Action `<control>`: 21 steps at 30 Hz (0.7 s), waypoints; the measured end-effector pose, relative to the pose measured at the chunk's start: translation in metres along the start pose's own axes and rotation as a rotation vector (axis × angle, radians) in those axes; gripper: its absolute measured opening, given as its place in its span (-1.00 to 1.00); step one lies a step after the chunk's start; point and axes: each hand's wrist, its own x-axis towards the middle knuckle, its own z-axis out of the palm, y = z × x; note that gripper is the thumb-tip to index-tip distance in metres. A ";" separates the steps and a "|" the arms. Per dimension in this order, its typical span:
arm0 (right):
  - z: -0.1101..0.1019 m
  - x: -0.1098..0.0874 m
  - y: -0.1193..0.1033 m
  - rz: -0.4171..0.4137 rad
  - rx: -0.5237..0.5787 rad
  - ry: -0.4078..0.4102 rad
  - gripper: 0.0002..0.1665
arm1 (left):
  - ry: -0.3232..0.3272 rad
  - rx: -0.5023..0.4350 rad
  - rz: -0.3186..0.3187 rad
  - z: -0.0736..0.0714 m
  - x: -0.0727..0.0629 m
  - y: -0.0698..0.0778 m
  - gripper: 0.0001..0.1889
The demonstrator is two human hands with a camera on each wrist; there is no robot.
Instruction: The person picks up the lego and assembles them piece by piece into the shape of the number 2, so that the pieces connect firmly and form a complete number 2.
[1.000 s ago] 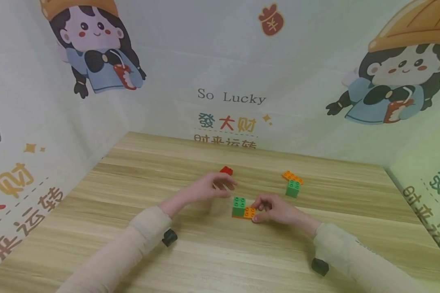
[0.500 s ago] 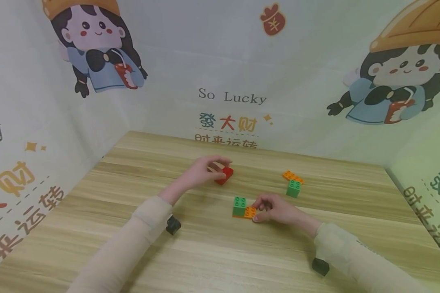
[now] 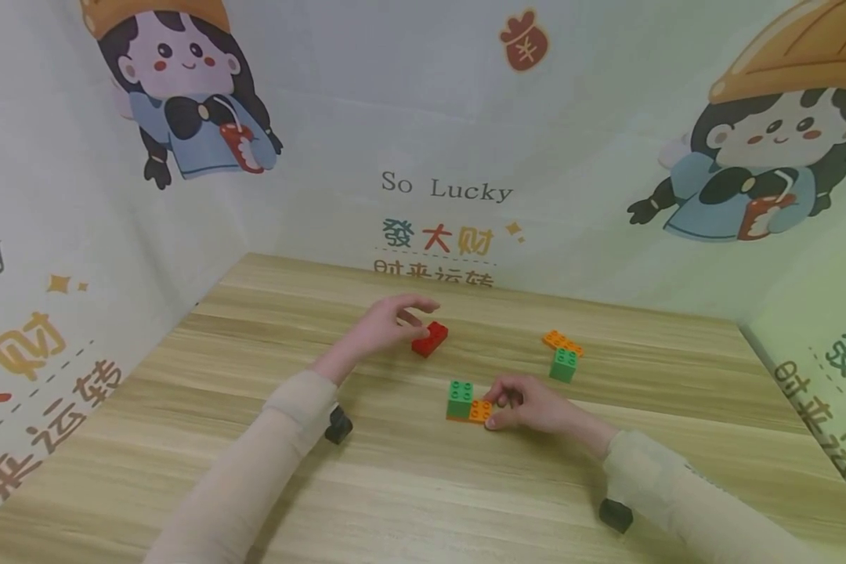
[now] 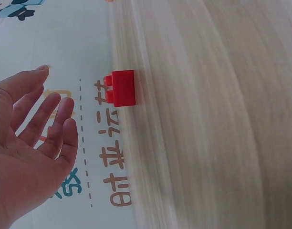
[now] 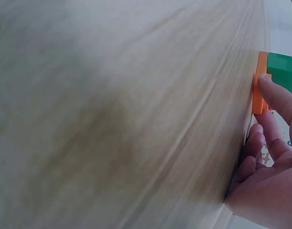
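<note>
Over the red brick (image 3: 432, 338) hovers my left hand (image 3: 381, 325), its fingers spread and relaxed. In the left wrist view a gap separates that hand (image 4: 34, 152) from the red brick (image 4: 124, 88), which lies studs up on the table. My right hand (image 3: 539, 406) pinches the right end of an orange building plate (image 3: 481, 410). A green brick (image 3: 459, 403) is seated on the plate's left half. From the right wrist, the thumb (image 5: 275, 93) shows against the orange plate (image 5: 258, 98), with the green brick (image 5: 284, 69) beyond.
A second green brick (image 3: 563, 366) stands at the right, in front of another orange plate (image 3: 562, 342); whether they touch is unclear. Behind the wooden table (image 3: 395, 486) hangs a printed cloth (image 3: 578, 196). Dark wrist cameras sit under both sleeves.
My left hand has moved away from near the green brick, back and to the left, to above the red brick. The right hand stays at the orange plate.
</note>
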 end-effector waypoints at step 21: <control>0.000 0.002 0.003 0.011 -0.013 -0.004 -0.68 | -0.007 0.057 -0.051 0.001 0.010 -0.016 -0.43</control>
